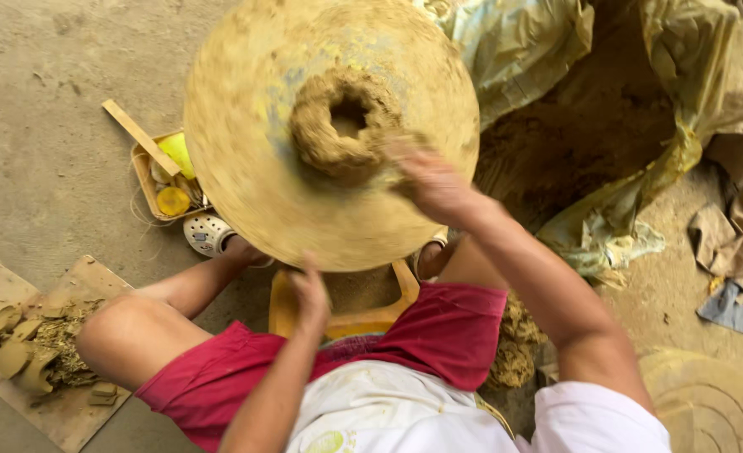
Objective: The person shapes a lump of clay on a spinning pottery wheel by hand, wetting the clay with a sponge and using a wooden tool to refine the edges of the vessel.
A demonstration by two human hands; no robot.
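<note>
A rough ring of wet clay (342,126) with a dark hollow in its middle sits at the centre of a round, mud-smeared wheel (246,184). A small wooden box (147,180) on the floor holds yellow sponges and small tools. The right hand (430,180), blurred, has its fingers pressed to the ring's side; the left hand (309,294) rests its fingers together at the wheel's near rim.
</note>
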